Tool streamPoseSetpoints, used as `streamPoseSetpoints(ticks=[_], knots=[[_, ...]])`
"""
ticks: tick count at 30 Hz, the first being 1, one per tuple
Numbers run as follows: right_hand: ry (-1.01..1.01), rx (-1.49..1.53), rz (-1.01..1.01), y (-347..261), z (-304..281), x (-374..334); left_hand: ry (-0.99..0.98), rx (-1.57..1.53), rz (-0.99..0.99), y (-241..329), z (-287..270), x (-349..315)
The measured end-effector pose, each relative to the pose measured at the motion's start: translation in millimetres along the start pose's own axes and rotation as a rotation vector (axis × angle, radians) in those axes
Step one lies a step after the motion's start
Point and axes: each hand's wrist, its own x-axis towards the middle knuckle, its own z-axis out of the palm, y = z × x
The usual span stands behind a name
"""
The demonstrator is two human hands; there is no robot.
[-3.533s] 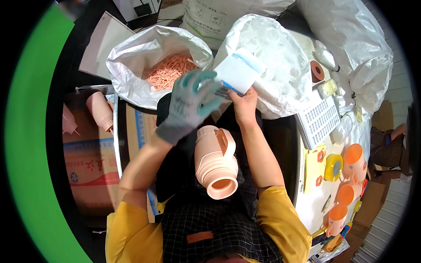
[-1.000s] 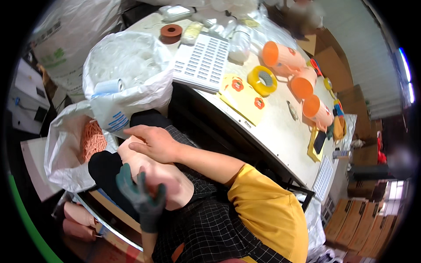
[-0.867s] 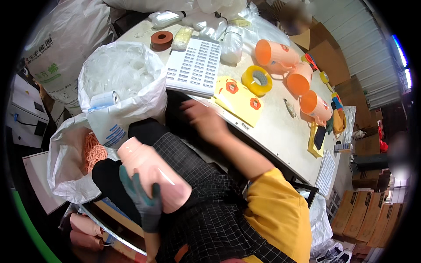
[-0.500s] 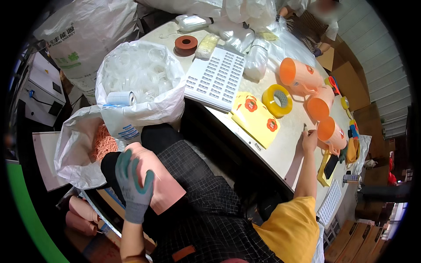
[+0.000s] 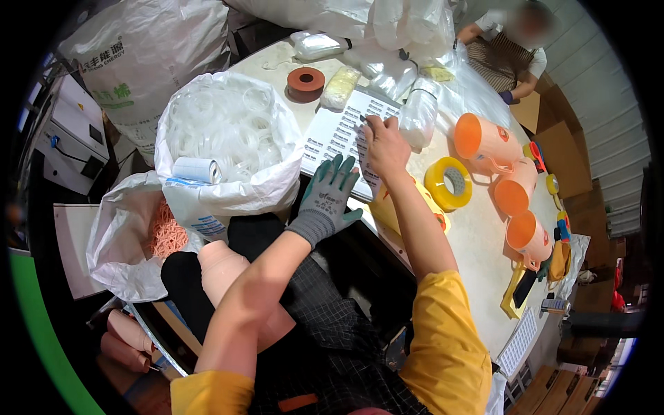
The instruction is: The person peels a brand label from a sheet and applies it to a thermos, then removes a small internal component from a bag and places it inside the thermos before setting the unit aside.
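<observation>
My left hand [image 5: 328,200], in a grey and teal glove, lies open with fingers stretched over the near edge of a stack of printed label sheets [image 5: 319,142]. My bare right hand [image 5: 386,146] is over the same sheets, finger and thumb pinched; a small dark bit shows at the fingertips, too small to name. Across my lap rests a pink plastic pitcher [image 5: 220,266], partly hidden by my left forearm. Beneath my right forearm, yellow sheets with red flower prints [image 5: 394,211] are partly covered. Beside them stands a roll of yellow tape [image 5: 448,183].
Three orange pitchers [image 5: 484,138] lie on the table's right side. A brown-red tape roll [image 5: 305,84] and plastic bags [image 5: 418,114] sit farther back. At left are a sack of clear rings [image 5: 228,190] and a sack of pink strips [image 5: 124,242]. Another person [image 5: 505,59] works at far right.
My left hand has left the pink pitcher and moved up to the label sheets. My right hand has swung left from beside the orange pitchers to the same sheets.
</observation>
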Motion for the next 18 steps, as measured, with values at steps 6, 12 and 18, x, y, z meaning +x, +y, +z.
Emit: streamPoseSetpoints(ticks=[6,12,18], knots=[[-0.097,-0.185,0.088,-16.2,28.1,30.2,0.050,-0.022,0.009,-3.3,-1.0,-3.5],[-0.124,-0.199,0.096,-22.1,27.1,28.3,0.047,-0.026,0.006,-2.8,-0.1,-6.7],[-0.105,-0.145,0.122,-25.5,29.2,22.0,0.002,0.023,-0.005,0.6,-0.5,-0.2]])
